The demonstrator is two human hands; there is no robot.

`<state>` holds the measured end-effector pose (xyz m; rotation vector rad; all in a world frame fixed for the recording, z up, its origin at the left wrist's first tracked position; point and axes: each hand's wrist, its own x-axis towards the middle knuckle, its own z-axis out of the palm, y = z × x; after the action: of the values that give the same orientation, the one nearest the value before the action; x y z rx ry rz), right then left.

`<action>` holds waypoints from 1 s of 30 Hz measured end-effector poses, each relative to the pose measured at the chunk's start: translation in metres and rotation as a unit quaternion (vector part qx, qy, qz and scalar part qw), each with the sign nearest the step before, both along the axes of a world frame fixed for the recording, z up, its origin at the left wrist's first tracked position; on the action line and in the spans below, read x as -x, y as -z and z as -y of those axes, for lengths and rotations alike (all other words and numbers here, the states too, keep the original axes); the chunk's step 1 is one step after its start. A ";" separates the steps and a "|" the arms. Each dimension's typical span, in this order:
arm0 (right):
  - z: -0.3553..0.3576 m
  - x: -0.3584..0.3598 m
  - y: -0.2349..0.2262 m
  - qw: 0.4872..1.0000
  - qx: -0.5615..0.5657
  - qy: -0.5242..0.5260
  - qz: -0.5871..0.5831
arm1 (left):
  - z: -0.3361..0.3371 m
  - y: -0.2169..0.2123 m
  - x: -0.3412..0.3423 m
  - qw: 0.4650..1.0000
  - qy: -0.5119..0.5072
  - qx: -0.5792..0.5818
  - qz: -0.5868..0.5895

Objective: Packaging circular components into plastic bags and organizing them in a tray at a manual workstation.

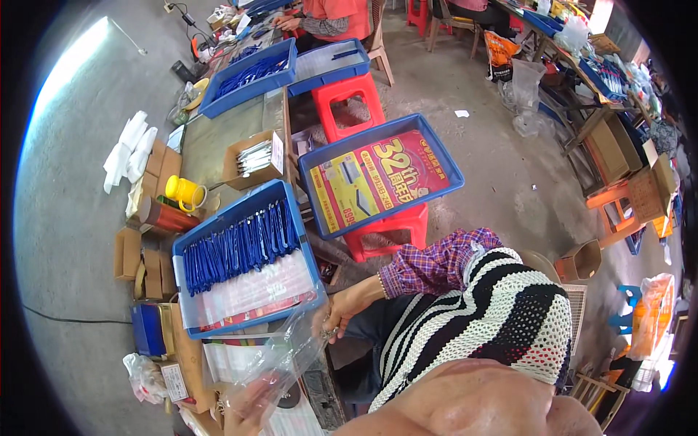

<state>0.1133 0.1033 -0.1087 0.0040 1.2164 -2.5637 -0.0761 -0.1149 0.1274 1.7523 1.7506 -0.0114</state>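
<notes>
A clear plastic bag (294,345) stretches between my two hands over the near end of the table. My right hand (345,311), below a plaid sleeve, is closed on the bag's upper end; a small shiny bit shows at its fingertips, too small to name. At the lower edge, my left hand (251,401) shows blurred through the plastic, its fingers bent round the bag. Just beyond the hands lies a blue tray (314,272) with a row of slim blue pen-like pieces (240,243). Clear film covers the tray's nearer part. Printed sheets (236,360) lie under the bag.
A second blue tray (454,182) with a printed poster rests on a red stool (389,231). An open carton (231,166) of white slim pieces and a yellow mug (185,193) stand by the tray. Farther off, a person (334,22) sits by more blue trays.
</notes>
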 end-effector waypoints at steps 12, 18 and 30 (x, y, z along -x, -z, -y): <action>0.012 0.001 -0.006 0.997 -0.025 -0.043 -0.057 | -0.012 0.123 -0.004 0.934 -0.126 0.123 0.311; 0.024 0.004 0.012 0.989 -0.129 -0.056 -0.034 | -0.036 0.118 -0.050 0.980 -0.025 0.049 0.194; 0.022 -0.018 0.008 0.999 0.006 -0.033 0.016 | -0.040 0.142 -0.068 0.949 -0.161 -0.021 0.271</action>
<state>0.1310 0.0812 -0.1172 0.0011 1.1701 -2.5047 -0.0081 -0.0750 -0.0143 1.3073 1.5950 0.5949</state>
